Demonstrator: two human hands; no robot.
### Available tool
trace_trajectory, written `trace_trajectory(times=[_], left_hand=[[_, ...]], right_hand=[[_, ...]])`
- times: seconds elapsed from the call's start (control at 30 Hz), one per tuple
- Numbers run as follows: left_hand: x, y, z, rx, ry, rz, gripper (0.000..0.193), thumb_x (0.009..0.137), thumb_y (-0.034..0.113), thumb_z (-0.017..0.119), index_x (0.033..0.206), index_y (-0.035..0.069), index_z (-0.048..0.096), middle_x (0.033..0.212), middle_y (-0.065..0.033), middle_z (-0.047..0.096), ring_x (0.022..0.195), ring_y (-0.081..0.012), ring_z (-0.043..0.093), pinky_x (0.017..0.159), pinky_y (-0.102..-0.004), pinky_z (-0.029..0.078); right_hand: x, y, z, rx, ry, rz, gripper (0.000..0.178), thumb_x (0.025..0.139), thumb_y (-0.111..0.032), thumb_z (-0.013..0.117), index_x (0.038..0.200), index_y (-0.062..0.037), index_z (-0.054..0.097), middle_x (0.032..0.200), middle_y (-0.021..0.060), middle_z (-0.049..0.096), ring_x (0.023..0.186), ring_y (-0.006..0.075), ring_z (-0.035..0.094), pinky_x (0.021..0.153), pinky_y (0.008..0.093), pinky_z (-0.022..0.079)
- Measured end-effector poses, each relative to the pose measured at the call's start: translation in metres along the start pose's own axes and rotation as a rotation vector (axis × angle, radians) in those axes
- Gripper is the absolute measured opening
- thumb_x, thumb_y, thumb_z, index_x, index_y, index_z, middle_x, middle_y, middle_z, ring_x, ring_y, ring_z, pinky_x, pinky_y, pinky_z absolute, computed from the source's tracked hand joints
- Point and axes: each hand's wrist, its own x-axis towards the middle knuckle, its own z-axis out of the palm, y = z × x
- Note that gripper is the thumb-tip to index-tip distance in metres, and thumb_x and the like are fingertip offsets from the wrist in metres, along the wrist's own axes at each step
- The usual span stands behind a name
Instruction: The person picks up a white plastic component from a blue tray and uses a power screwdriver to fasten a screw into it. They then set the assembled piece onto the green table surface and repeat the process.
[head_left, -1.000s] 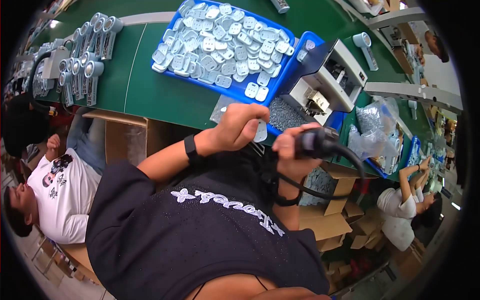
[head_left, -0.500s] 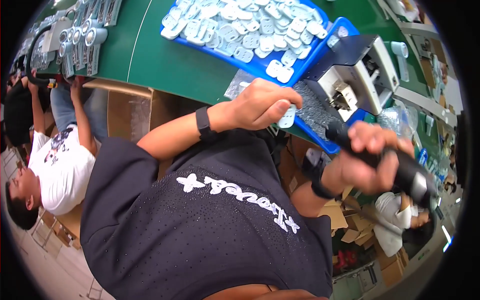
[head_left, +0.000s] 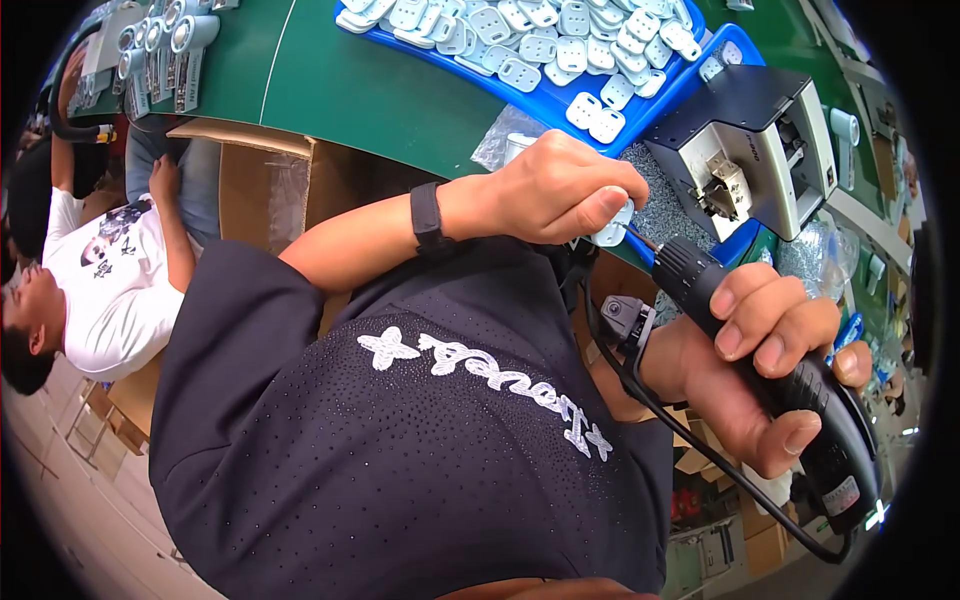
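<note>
A small light-blue plastic plate [head_left: 611, 230] is pinched in my left hand [head_left: 560, 190], its fingers mostly covering it. My right hand [head_left: 765, 345] is wrapped round a black electric screwdriver [head_left: 688, 275], whose cord loops below the wrist. The thin bit of the screwdriver points left and up to the plate and seems to touch it; the exact contact point is too small to tell. Beyond the left hand, many similar plates [head_left: 570, 52] with holes lie heaped in a blue tray [head_left: 545, 112]. Right of it stands a black and silver box-shaped machine [head_left: 750, 145] with a metal mechanism at its front.
The machine stands in a second blue tray [head_left: 738, 246]. Light-blue handled parts [head_left: 190, 50] lie at the far left of the green table [head_left: 350, 100]. An open cardboard box [head_left: 250, 190] is below the table edge. A person in a white shirt [head_left: 110, 270] sits to the left.
The screwdriver has swung leftward and down at its tip, bringing the bit to the plate. My left hand has shifted slightly right with the plate. The whole view has also shifted.
</note>
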Motion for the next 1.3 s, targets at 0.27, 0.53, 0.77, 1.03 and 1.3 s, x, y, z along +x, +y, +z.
trace_trajectory(times=[0.27,0.53,0.77,1.03,1.3], left_hand=[[0.000,-0.001,-0.001,0.011,-0.020,-0.005,0.029,0.103,0.026,0.047,0.095,0.006,0.066,0.071,-0.0099,0.064,0.060,-0.0303,0.064,0.055,-0.0387,0.051],[0.003,0.003,-0.007,0.053,-0.113,0.009,0.037,0.105,0.024,0.041,0.096,-0.001,0.066,0.078,-0.0113,0.068,0.062,-0.0277,0.066,0.057,-0.0354,0.052],[0.003,0.002,-0.003,0.067,-0.106,0.000,0.036,0.104,0.024,0.042,0.095,-0.002,0.066,0.078,-0.0114,0.068,0.062,-0.0275,0.066,0.057,-0.0349,0.052],[0.002,0.002,-0.002,0.036,-0.105,-0.011,0.038,0.104,0.024,0.040,0.096,-0.002,0.066,0.081,-0.0126,0.069,0.065,-0.0285,0.068,0.059,-0.0345,0.053],[0.003,0.002,-0.003,0.034,-0.097,-0.017,0.039,0.105,0.024,0.039,0.096,-0.003,0.065,0.084,-0.0141,0.069,0.066,-0.0296,0.068,0.060,-0.0349,0.053]], right_hand=[[-0.001,-0.007,0.005,-0.028,0.034,-0.065,0.049,0.085,-0.044,0.066,0.120,-0.0118,0.053,0.081,0.0048,0.051,0.058,0.0167,0.050,0.059,0.0364,0.042],[-0.001,0.007,0.004,-0.007,-0.019,-0.030,0.049,0.087,-0.045,0.065,0.120,-0.0104,0.051,0.079,0.0058,0.050,0.056,0.0168,0.050,0.057,0.0367,0.042],[-0.014,0.008,0.014,-0.064,0.086,-0.080,0.046,0.086,-0.042,0.065,0.117,-0.0103,0.052,0.077,0.0066,0.051,0.054,0.0174,0.050,0.055,0.0373,0.043],[0.025,0.044,-0.061,-0.514,0.322,-0.284,0.027,0.085,-0.023,0.060,0.106,-0.0072,0.056,0.072,0.0108,0.058,0.051,0.0211,0.053,0.054,0.0405,0.049],[-0.002,0.021,-0.060,-0.078,0.238,-0.072,0.033,0.087,-0.027,0.062,0.110,-0.0037,0.056,0.075,0.0115,0.059,0.053,0.0199,0.052,0.056,0.0397,0.048]])
